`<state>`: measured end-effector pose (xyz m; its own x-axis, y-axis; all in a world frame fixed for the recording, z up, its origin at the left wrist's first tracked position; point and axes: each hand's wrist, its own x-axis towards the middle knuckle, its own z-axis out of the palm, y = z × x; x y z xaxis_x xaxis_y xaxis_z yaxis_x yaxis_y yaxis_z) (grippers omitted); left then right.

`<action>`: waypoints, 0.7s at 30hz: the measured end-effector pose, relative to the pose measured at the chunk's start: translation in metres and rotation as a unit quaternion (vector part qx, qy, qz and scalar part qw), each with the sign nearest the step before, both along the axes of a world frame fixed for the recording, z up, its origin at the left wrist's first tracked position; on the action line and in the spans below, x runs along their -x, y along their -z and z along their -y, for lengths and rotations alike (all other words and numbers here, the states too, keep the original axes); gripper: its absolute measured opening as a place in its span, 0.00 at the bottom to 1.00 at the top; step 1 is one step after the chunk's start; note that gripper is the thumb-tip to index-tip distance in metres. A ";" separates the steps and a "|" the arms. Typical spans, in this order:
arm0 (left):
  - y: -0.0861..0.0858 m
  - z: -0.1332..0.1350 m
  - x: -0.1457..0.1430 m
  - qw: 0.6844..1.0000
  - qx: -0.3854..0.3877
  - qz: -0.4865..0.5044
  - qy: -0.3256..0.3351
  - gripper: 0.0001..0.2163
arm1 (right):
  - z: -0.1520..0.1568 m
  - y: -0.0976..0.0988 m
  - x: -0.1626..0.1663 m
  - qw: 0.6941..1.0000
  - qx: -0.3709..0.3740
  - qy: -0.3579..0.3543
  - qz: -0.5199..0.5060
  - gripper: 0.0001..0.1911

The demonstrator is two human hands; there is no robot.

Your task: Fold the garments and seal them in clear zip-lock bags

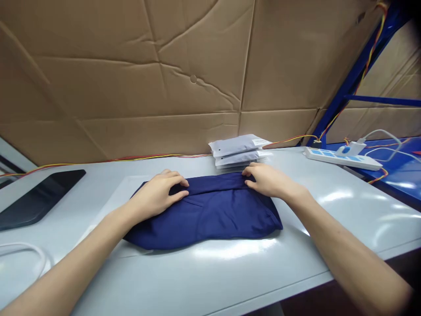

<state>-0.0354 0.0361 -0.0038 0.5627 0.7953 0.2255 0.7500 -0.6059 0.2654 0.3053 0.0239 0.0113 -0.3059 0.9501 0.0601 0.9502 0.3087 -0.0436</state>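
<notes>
A folded navy blue garment (210,215) lies on the pale grey table (230,276) in front of me. My left hand (159,193) rests on its upper left part, fingers curled over the folded far edge. My right hand (268,180) grips the same far edge at the upper right, fingers pinched on the cloth. A clear plastic sheet or bag (121,186) lies flat under the garment.
A small stack of grey packaged bags (240,151) sits just behind the garment. A black tablet (37,197) lies at the left, a white cable (26,252) near the front left. A white power strip (342,158) sits at the right. Cardboard (164,74) walls the back.
</notes>
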 end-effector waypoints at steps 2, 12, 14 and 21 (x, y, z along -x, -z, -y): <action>0.000 0.000 0.000 1.000 0.001 0.005 0.001 0.14 | 0.000 0.000 0.000 1.000 -0.001 0.001 0.001 0.17; 0.000 0.000 -0.001 1.000 0.004 0.003 -0.003 0.14 | 0.002 -0.002 0.001 1.000 0.004 0.005 0.002 0.17; -0.001 0.001 -0.001 1.000 0.005 0.002 -0.003 0.14 | 0.002 -0.002 0.001 1.000 0.005 0.003 0.002 0.17; -0.001 0.003 -0.002 1.000 0.007 0.004 -0.002 0.14 | 0.001 -0.002 0.000 1.000 0.005 0.001 -0.003 0.17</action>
<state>-0.0339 0.0334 -0.0028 0.5580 0.8006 0.2183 0.7502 -0.5991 0.2797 0.3049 0.0226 0.0131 -0.3046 0.9510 0.0523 0.9502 0.3072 -0.0528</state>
